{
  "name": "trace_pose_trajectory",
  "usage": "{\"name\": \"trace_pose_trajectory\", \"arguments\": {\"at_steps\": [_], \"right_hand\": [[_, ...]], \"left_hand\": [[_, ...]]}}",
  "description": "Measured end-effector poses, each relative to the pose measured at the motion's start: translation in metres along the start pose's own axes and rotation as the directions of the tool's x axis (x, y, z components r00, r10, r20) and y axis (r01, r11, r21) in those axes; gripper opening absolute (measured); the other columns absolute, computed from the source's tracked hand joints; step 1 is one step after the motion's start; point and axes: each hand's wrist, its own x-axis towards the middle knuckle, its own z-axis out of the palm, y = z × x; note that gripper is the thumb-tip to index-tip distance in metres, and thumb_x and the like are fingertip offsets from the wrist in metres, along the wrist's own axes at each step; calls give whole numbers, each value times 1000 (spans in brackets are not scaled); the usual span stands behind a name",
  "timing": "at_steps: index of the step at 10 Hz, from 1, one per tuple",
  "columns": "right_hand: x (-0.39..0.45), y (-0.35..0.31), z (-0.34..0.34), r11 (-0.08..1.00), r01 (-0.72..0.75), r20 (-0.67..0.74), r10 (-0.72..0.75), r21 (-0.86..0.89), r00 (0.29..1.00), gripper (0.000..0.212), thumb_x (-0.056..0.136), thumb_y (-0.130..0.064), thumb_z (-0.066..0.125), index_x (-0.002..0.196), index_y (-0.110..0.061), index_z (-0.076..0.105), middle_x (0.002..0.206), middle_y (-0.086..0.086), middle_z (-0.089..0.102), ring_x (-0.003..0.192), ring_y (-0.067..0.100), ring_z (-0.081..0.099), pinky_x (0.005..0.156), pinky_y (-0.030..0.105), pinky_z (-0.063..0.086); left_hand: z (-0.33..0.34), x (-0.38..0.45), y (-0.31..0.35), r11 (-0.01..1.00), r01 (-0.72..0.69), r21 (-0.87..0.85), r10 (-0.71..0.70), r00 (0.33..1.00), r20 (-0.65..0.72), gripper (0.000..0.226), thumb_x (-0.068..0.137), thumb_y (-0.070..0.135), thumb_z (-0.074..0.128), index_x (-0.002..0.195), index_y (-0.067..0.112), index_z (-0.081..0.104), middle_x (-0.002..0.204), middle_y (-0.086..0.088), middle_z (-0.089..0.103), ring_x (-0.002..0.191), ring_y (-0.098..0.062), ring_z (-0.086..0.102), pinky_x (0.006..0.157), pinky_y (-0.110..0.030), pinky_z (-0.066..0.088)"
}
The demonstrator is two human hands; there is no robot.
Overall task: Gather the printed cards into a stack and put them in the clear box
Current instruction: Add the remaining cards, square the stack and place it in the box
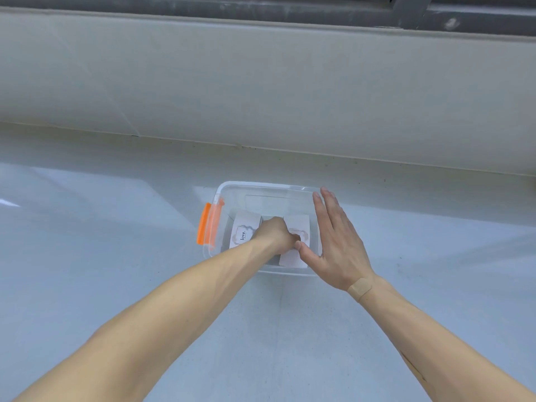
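Note:
A clear plastic box (pixel 262 189) with an orange latch (pixel 204 224) on its left side stands on the pale surface. Inside lie white printed cards: one on the left (pixel 242 227) reads "love.", another on the right (pixel 298 227) is partly covered. My left hand (pixel 277 235) reaches down into the box between them, fingers curled on the right card; its fingertips are hidden. My right hand (pixel 338 242) lies flat with fingers extended along the box's right rim, thumb touching near the left hand.
The box sits on a glossy light blue-grey surface (pixel 145 285). A pale wall or ledge (pixel 261 82) rises just behind it, with a dark window frame (pixel 290 10) along the top. A plaster is on my right wrist (pixel 359 288).

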Motion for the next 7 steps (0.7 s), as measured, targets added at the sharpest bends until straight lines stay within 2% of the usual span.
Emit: {"name": "trace_pose_trajectory", "arguments": {"at_steps": [1,2,3,4,5,6,7], "right_hand": [[0,0,-2,1000,0,22,0,1,1000,86,85,-55,41,151,-20,-2,162,5,0,147,16,-3,118,46,21],[0,-1,-7,1000,-5,67,6,-16,998,85,85,-62,33,150,-22,-5,162,3,-4,146,14,-8,120,40,13],[0,-2,-11,1000,-12,105,13,-9,994,85,85,-65,31,150,-25,-7,161,0,-7,146,11,-10,119,35,8],[0,0,-21,999,-30,129,33,-29,991,80,88,-62,35,150,-28,-2,162,-3,-1,146,12,-2,118,35,8],[0,0,-27,995,-60,97,68,-80,993,72,90,-58,42,149,-26,15,161,0,12,145,17,9,117,39,16],[-8,-8,-40,988,-102,33,107,-115,994,54,91,-52,47,139,-26,41,155,2,29,142,20,21,111,42,27],[-19,-14,-50,990,-119,29,121,-75,992,48,91,-51,47,133,-28,48,150,-1,40,139,17,28,107,40,32]], "left_hand": [[-4,-3,3,999,31,32,-32,999,12,29,84,29,63,67,12,47,65,-2,52,59,-19,51,50,-26,36],[-12,-11,9,995,69,77,-73,996,49,27,75,28,65,60,13,48,62,-4,52,55,-22,49,58,-25,42],[-17,-18,8,993,77,87,-82,996,47,27,70,35,63,62,13,50,66,-5,53,60,-24,50,69,-30,47],[-24,-27,3,999,19,33,-18,999,-31,32,80,39,59,71,9,52,71,-6,55,60,-24,52,57,-28,41],[-31,-34,1,999,-45,28,47,996,-77,34,85,41,56,92,7,59,88,-6,60,76,-25,57,63,-30,41],[-35,-58,-10,984,-175,20,176,977,-122,49,85,44,58,126,18,55,116,-3,60,104,-25,56,80,-29,41],[-31,-80,-23,952,-307,-6,303,941,-150,53,83,48,61,130,26,52,125,0,58,112,-20,55,87,-28,40]]}}
